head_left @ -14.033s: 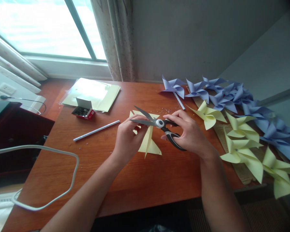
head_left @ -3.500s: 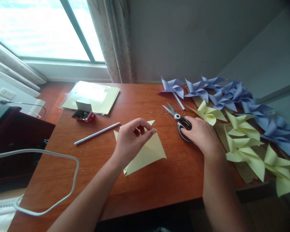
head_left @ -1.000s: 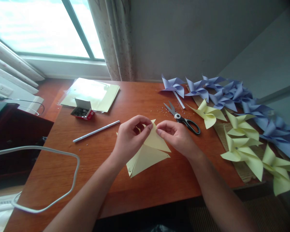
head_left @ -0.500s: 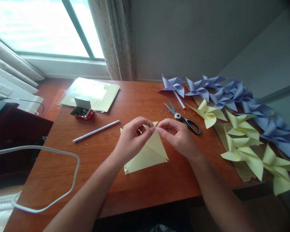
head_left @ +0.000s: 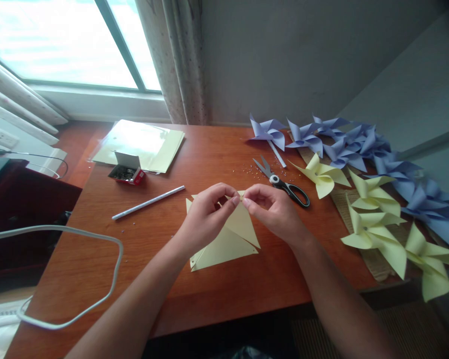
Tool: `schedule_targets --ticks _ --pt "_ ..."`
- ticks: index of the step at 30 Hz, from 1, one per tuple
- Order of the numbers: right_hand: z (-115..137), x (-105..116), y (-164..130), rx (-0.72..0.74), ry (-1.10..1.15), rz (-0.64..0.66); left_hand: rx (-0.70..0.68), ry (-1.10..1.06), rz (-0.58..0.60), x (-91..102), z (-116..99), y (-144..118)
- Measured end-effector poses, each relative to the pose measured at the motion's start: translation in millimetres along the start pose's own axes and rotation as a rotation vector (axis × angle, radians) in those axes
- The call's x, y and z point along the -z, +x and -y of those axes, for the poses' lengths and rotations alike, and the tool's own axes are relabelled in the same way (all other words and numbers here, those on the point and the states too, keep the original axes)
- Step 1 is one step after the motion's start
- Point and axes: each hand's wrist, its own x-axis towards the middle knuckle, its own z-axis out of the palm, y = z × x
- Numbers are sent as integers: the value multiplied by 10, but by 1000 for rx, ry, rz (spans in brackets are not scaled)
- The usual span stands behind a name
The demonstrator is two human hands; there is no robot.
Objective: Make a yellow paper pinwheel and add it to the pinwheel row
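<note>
My left hand [head_left: 211, 212] and my right hand [head_left: 271, 212] meet fingertip to fingertip above a yellow paper square [head_left: 226, 244]. Thumb and forefinger of each hand are pinched together; whatever small thing lies between them is too small to make out. The square rests on the table, cut inward from its corners, with small holes near the corner tips. Part of it is hidden under my left hand. Left of my hands lies a white paper stick [head_left: 148, 203]. Beyond my right hand rest scissors [head_left: 282, 182] with black handles, blades apart.
A red box of small metal fasteners [head_left: 127, 172] stands open near a stack of yellow paper [head_left: 168, 149]. Blue pinwheels [head_left: 344, 149] and yellow pinwheels [head_left: 376, 234] crowd the right side over cardboard [head_left: 374, 262]. A white cable [head_left: 117, 264] loops at the left.
My hands stay pinched together in nearly the same place. The yellow paper square has shifted slightly beneath them, its lower edge a little further left.
</note>
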Motion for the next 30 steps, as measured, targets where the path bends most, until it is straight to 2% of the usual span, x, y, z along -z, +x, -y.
schedule_targets --ticks 6,8,10,12,14,17,22,25,30 --pt "-46 17 10 -25 39 -32 -46 122 -96 17 0 6" --pt "-63 33 18 -21 68 -70 -80 196 -207 111 -1 34" --pt "-69 55 26 -21 91 -106 -114 266 -385 255 13 78" --pt "-61 77 30 -25 107 -129 -131 237 -549 408 46 131" --pt "-45 95 28 -36 141 -143 -125 143 -628 519 95 179" --pt "-20 113 21 -54 249 -145 -38 -18 -601 554 156 218" --pt "-7 130 20 -52 439 -171 149 -171 -457 449 153 205" --pt "-5 136 28 -59 519 -220 251 -369 -382 414 123 189" --pt "-4 146 41 -72 638 -229 299 -550 -300 366 110 171"
